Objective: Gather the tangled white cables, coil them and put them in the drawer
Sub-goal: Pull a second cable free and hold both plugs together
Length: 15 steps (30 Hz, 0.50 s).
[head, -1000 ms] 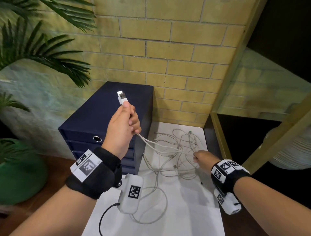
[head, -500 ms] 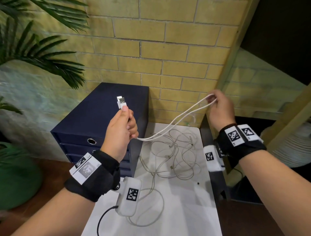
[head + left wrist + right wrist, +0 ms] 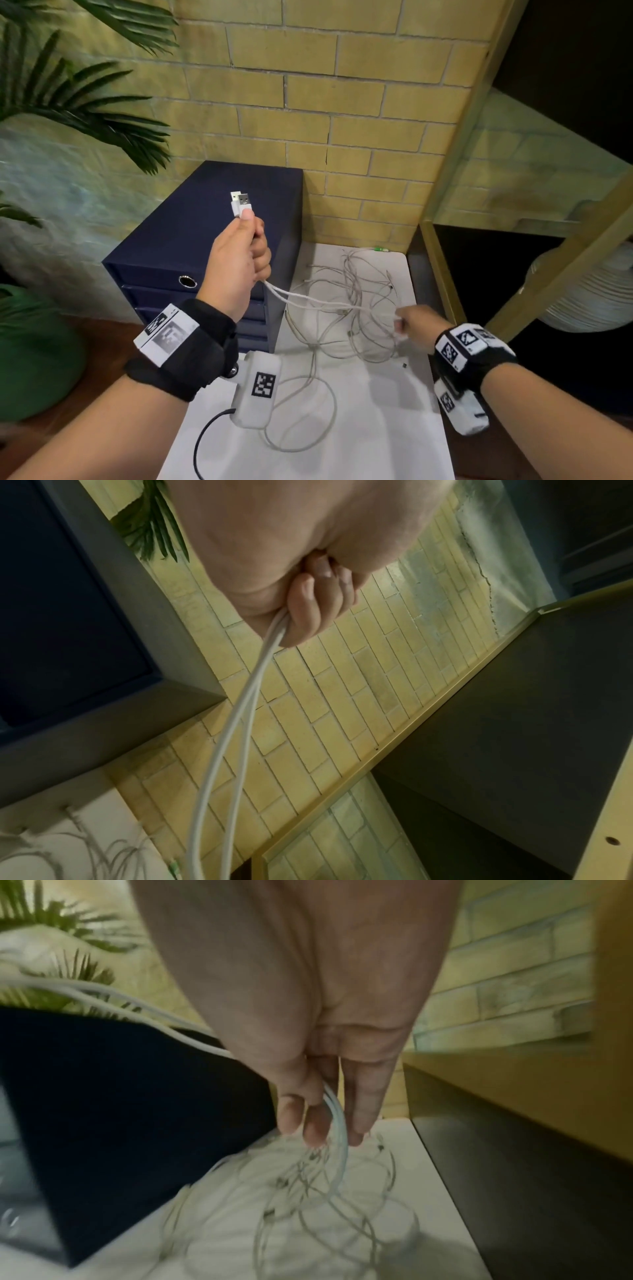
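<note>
Head view alone shows USB plugs point(image 3: 241, 205) above the fisted left hand point(image 3: 236, 263); right hand point(image 3: 416, 322) pinches cables point(image 3: 329, 301).

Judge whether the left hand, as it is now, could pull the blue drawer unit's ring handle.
Probably not yet. The left hand grips two white cables below their USB plugs. The ring handle is uncovered and close, but that grip leaves no finger free.
</note>
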{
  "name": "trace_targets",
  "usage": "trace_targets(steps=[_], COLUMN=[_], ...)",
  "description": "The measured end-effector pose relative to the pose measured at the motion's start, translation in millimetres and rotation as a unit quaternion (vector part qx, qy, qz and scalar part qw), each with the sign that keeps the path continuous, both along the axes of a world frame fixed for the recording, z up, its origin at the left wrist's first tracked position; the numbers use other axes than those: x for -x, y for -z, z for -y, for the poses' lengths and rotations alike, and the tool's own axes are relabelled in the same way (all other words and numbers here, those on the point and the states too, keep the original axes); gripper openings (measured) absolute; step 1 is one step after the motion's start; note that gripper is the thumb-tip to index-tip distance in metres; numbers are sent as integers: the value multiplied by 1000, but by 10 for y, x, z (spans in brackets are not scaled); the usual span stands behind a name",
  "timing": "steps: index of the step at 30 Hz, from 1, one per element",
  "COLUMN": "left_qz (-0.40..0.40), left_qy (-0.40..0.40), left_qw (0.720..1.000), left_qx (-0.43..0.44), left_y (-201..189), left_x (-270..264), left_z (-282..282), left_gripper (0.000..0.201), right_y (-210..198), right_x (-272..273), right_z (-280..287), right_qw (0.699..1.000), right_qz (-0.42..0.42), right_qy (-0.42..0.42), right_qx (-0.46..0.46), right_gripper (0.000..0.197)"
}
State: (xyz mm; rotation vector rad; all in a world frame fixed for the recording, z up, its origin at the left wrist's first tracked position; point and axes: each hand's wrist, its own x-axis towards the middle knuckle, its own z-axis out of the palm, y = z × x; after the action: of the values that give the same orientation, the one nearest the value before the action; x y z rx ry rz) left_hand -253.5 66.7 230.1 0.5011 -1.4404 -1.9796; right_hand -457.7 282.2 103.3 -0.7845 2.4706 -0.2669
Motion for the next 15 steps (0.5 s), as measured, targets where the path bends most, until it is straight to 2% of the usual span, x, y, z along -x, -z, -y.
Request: trace_targets(steps=[4, 7, 10, 12, 14, 15], left_qz=[-3, 6, 26, 28, 29, 30], left_qy=[7, 13, 23, 30, 34, 34], left_qw=[1000, 1000, 999, 998, 998, 997], left_qx=[0, 10, 35, 44, 54, 58], left_y=[-13, 1, 52, 70, 66, 61], left_x=[3, -6, 3, 5, -6, -16], left_z=[0, 5, -29, -46, -48, -45], left_gripper=[36, 37, 38, 38, 38, 38], right_y=[269, 320, 289, 184, 40, -33], right_x=[-140, -169, -193, -195, -124, -81], right_z=[-30, -22, 55, 110, 112, 104], right_qw=[987, 965, 946, 963, 993, 999], right_qz=[-71, -96, -101, -89, -69, -44], right_qy=[-77, -113, -162, -142, -54, 18], right_qx=[-123, -218, -260, -211, -84, 7], right_gripper=[19, 28, 32, 27, 16, 23])
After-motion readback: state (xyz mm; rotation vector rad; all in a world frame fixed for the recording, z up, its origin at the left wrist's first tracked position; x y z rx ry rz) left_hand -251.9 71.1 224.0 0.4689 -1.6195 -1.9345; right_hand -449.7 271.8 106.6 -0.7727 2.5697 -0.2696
